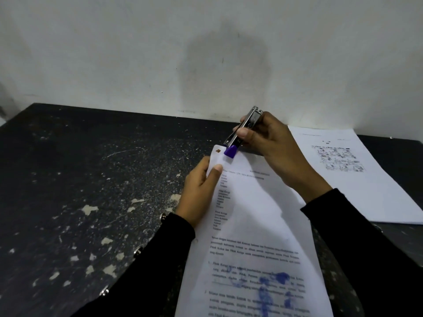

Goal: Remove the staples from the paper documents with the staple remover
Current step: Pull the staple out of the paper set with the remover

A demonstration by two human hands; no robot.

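A stapled paper document with printed text and blue ink stains is lifted off the dark table. My left hand pinches it near its top left corner, thumb on top. A small brownish staple sits in that corner. My right hand grips a metal staple remover with a purple tip. The tip touches the paper just right of the staple.
A second sheaf of printed paper lies flat on the right of the worn black table. A white wall rises right behind the table's far edge.
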